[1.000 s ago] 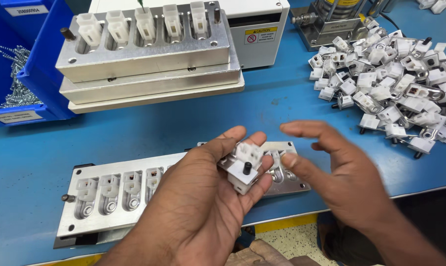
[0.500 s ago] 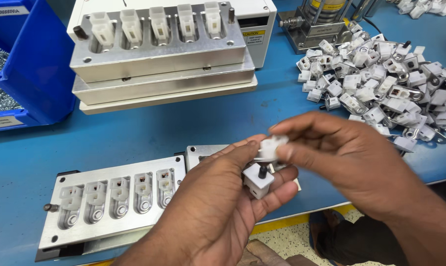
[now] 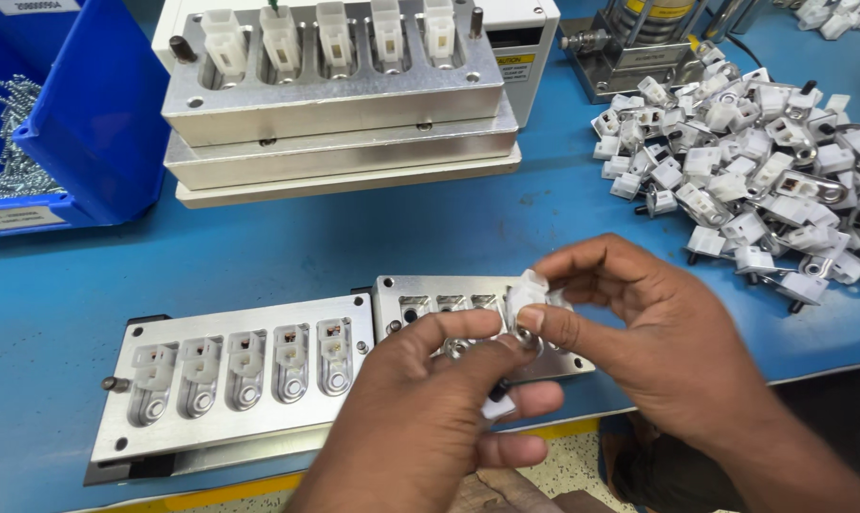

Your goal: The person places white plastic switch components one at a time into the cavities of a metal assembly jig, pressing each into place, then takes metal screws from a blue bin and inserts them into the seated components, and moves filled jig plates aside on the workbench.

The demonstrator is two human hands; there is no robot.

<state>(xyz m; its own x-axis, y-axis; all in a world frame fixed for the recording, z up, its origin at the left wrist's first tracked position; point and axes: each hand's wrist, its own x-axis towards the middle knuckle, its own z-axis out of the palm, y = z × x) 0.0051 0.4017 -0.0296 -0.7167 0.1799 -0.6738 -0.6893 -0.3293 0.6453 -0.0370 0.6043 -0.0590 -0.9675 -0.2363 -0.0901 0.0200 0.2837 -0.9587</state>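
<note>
Both hands pinch one small white part above the metal fixtures.

Left to right: loaded fixture plate (image 3: pixel 235 385), left hand (image 3: pixel 430 418), its fingers clamped with the right hand (image 3: pixel 658 342) on the white plastic part (image 3: pixel 525 296) over the second plate (image 3: pixel 430 306). A loose pinch could likely drop it off the blue table (image 3: pixel 287 252) edge.

Two hands are in view: the left hand (image 3: pixel 430 418) and the right hand (image 3: pixel 639 332), holding one small white plastic part (image 3: pixel 525 296) between them. The raised metal fixture (image 3: pixel 335 95) carries five white parts. The flat metal plate (image 3: pixel 240 380) holds five more. One blue bin (image 3: pixel 88 123) stands alongside. The loose pile of white parts (image 3: pixel 753 171) is too numerous to count.
</note>
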